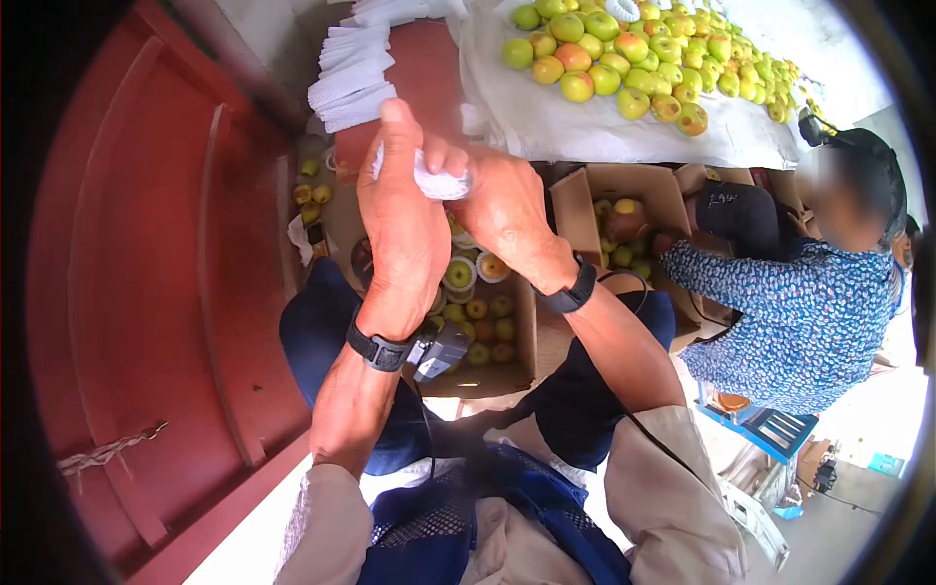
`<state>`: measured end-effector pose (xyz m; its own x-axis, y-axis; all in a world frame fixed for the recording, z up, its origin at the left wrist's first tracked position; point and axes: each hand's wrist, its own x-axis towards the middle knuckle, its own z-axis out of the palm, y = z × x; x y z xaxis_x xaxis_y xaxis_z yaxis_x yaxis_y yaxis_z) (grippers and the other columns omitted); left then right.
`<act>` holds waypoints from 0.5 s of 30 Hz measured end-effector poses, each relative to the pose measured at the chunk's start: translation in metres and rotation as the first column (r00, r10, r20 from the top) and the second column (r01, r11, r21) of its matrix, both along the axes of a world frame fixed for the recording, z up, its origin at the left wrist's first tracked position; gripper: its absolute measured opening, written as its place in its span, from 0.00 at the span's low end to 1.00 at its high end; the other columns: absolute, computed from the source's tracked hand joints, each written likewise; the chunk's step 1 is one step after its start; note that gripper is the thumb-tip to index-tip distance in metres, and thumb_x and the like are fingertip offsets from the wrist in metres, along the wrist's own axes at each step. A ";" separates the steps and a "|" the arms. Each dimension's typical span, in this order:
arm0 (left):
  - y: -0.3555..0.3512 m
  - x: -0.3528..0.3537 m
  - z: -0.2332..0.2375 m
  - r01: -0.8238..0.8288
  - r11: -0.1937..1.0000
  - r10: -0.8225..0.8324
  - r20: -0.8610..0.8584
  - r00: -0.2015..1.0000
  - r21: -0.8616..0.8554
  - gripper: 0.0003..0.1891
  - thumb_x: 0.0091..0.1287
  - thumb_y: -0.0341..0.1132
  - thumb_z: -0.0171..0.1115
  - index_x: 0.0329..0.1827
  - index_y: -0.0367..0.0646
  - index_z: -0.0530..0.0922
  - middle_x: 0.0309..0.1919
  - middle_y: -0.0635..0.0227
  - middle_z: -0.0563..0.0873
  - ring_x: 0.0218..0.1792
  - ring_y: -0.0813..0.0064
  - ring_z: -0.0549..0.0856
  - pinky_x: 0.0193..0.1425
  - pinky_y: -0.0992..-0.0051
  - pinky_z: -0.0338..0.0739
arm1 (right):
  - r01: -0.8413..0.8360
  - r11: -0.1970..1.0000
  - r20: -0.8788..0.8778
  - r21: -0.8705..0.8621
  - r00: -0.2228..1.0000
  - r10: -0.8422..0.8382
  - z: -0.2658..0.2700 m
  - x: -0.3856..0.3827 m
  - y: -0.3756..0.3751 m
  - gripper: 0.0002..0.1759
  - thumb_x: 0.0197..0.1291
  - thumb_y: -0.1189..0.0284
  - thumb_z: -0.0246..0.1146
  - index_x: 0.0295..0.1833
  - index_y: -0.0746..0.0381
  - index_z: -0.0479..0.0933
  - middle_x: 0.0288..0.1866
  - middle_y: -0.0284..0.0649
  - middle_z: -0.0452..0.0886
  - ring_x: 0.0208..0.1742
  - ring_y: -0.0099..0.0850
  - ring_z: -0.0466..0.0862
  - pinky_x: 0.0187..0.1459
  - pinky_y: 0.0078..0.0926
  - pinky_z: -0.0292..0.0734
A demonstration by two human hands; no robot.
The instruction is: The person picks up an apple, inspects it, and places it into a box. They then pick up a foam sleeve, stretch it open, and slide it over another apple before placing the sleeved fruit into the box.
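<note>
My left hand [405,219], thumb pointing up, has its fingers curled around a white foam net sleeve [439,182]. From the other side my right hand [502,207] closes on the same sleeve, its fingertips mostly hidden behind it. Whatever sits inside the sleeve is covered by the hands and the net. Below them, between my knees, stands a cardboard box [525,341] holding several green and reddish apples [478,330], some wearing foam nets [460,274].
Stacked white foam nets [353,78] lie on a reddish board [429,68]. Beyond, many apples [634,58] cover a white sheet [526,127]. On the right a person [790,302] reaches into another apple box [575,210]. A red metal panel [146,244] rises at left.
</note>
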<state>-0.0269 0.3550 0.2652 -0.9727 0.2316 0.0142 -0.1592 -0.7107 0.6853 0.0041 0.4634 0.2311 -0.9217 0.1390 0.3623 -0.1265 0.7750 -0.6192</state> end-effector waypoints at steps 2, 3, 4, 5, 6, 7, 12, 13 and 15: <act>0.001 0.000 0.004 0.069 0.997 -0.069 0.034 0.997 0.024 0.23 0.82 0.56 0.51 0.32 0.49 0.66 0.24 0.76 0.64 0.28 0.76 0.67 0.43 0.70 0.72 | -0.004 0.999 -0.013 0.037 1.000 0.005 0.002 -0.001 0.004 0.13 0.48 0.71 0.73 0.39 0.60 0.79 0.38 0.46 0.86 0.41 0.53 0.85 0.38 0.48 0.80; -0.001 0.001 0.007 0.069 0.997 -0.070 0.038 0.997 0.031 0.23 0.82 0.56 0.51 0.32 0.49 0.66 0.24 0.76 0.64 0.28 0.76 0.67 0.43 0.70 0.72 | -0.007 1.000 -0.027 0.029 1.000 0.007 0.004 0.000 0.004 0.11 0.49 0.70 0.72 0.37 0.59 0.79 0.36 0.46 0.85 0.40 0.53 0.84 0.37 0.48 0.79; -0.001 0.002 0.011 0.075 0.997 -0.075 0.030 0.997 0.005 0.25 0.82 0.57 0.48 0.30 0.50 0.64 0.22 0.77 0.63 0.26 0.77 0.65 0.41 0.71 0.71 | -0.009 1.000 -0.044 0.021 0.999 0.010 0.006 0.000 0.005 0.09 0.50 0.70 0.72 0.35 0.59 0.79 0.34 0.46 0.85 0.39 0.53 0.84 0.36 0.47 0.79; -0.001 0.001 0.015 0.083 0.996 -0.083 0.016 0.996 -0.020 0.27 0.82 0.59 0.45 0.28 0.50 0.63 0.21 0.77 0.61 0.24 0.78 0.63 0.40 0.71 0.70 | -0.007 1.000 -0.047 0.031 0.999 0.008 0.005 -0.002 0.006 0.09 0.50 0.70 0.72 0.35 0.59 0.79 0.34 0.46 0.85 0.39 0.53 0.84 0.36 0.47 0.79; -0.001 0.000 0.019 0.085 0.996 -0.085 0.010 0.996 -0.012 0.27 0.82 0.59 0.45 0.28 0.50 0.63 0.21 0.77 0.61 0.24 0.78 0.63 0.40 0.71 0.70 | -0.011 1.000 -0.044 0.019 0.999 0.011 0.002 -0.003 0.007 0.08 0.51 0.69 0.70 0.33 0.59 0.79 0.32 0.46 0.84 0.37 0.54 0.84 0.35 0.47 0.78; -0.001 0.001 0.021 0.100 0.995 -0.099 0.033 0.994 -0.003 0.27 0.83 0.59 0.45 0.28 0.51 0.62 0.20 0.78 0.60 0.22 0.78 0.61 0.39 0.71 0.70 | -0.015 1.000 -0.037 0.005 0.999 0.015 -0.001 -0.004 0.008 0.07 0.53 0.68 0.69 0.31 0.58 0.79 0.30 0.47 0.84 0.36 0.54 0.84 0.34 0.47 0.78; 0.008 0.000 0.020 0.156 0.988 -0.157 0.109 0.982 0.014 0.29 0.81 0.60 0.48 0.24 0.51 0.60 0.18 0.76 0.60 0.20 0.76 0.62 0.29 0.71 0.65 | -0.026 0.990 -0.072 0.139 0.997 0.036 -0.003 0.007 0.022 0.07 0.55 0.68 0.66 0.28 0.59 0.80 0.27 0.47 0.83 0.32 0.54 0.84 0.30 0.47 0.77; 0.011 -0.002 0.019 0.177 0.984 -0.175 0.113 0.978 -0.010 0.29 0.81 0.60 0.49 0.24 0.51 0.61 0.18 0.76 0.61 0.19 0.76 0.63 0.28 0.71 0.66 | -0.038 0.982 -0.046 0.184 0.998 0.047 -0.004 0.010 0.025 0.07 0.55 0.69 0.65 0.28 0.59 0.80 0.26 0.47 0.83 0.30 0.54 0.84 0.29 0.48 0.77; 0.017 -0.007 0.014 0.196 0.980 -0.190 0.119 0.974 -0.041 0.29 0.80 0.61 0.50 0.25 0.50 0.62 0.17 0.76 0.62 0.18 0.76 0.64 0.27 0.71 0.67 | -0.064 0.976 0.000 0.210 0.998 0.066 -0.013 0.013 0.027 0.06 0.55 0.70 0.66 0.30 0.59 0.80 0.25 0.48 0.83 0.29 0.55 0.84 0.30 0.50 0.78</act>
<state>-0.0341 0.3716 0.2788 -0.9039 0.4130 -0.1110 -0.3692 -0.6227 0.6898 0.0173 0.4901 0.2184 -0.9235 -0.0010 0.3836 -0.1848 0.8774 -0.4427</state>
